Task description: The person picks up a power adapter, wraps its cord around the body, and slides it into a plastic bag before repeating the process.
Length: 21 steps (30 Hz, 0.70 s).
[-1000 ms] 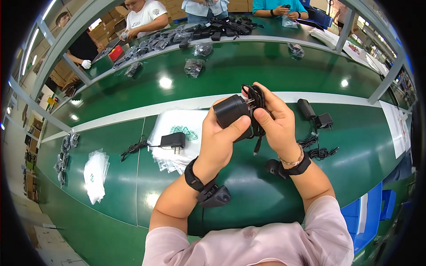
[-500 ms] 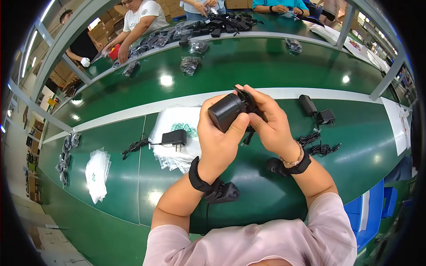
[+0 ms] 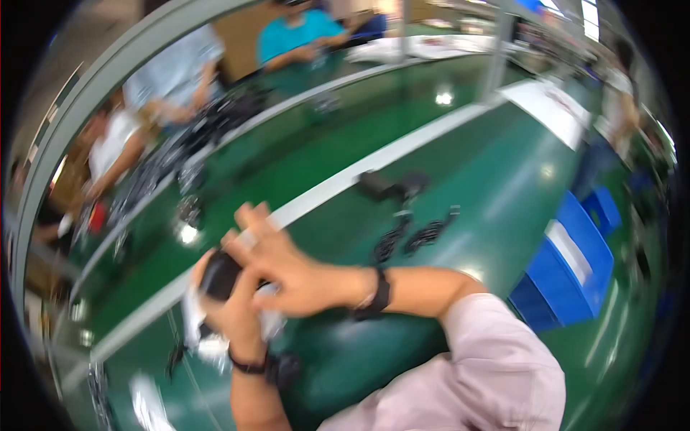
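Observation:
A black power adapter [image 3: 220, 276] sits in my left hand [image 3: 233, 316], whose fingers wrap round it. Just to its right is my right hand [image 3: 291, 276], fingers stretched out and spread beside the adapter; motion smears them, and I cannot tell whether they touch it. Both wrists wear black bands. Beneath the hands lies a stack of clear plastic bags [image 3: 192, 320], mostly covered by them. The adapter's plug side is hidden behind the right hand.
On the green table [image 3: 474, 208] to the right lie black adapters [image 3: 377, 185] with coiled cords [image 3: 392, 241]. A white sheet [image 3: 550, 108] is farther right. Blue bins [image 3: 568, 266] stand beside the table. Co-workers sit across a raised rail [image 3: 345, 176] near piled black adapters [image 3: 230, 115].
The whole view has swung to the right, so the table and hands appear shifted left and tilted. My right hand's fingers have spread from their earlier grip on the adapter's plug side.

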Tool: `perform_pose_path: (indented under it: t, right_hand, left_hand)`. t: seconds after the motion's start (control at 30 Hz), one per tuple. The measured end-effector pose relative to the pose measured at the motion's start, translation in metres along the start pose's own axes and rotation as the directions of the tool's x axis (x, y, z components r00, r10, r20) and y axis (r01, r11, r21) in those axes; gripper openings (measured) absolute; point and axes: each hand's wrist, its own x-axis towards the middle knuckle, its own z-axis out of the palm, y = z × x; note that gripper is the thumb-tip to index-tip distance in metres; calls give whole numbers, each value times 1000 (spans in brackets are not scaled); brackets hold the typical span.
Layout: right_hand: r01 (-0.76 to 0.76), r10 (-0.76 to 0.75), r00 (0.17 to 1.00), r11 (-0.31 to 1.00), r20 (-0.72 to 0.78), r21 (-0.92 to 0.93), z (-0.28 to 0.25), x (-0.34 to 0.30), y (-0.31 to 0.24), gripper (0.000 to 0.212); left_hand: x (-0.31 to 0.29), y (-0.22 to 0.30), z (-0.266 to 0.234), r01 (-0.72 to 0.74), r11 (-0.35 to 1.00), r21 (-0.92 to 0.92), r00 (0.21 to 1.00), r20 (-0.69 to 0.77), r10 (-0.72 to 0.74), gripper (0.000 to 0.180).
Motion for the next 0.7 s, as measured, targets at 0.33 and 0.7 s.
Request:
perform_pose_path:
  t: [0.33, 0.7]
  right_hand:
    - [-435, 444, 670, -415, 595, 799, -18, 5, -15, 33]
    - [-261, 756, 600, -124, 261, 957, -17, 8, -23, 35]
  left_hand:
    - [-16, 23, -5, -637, 770, 45, 733, 346, 586, 46]
    - [-17, 10, 11, -336, 942, 15, 938, 89, 334, 40]
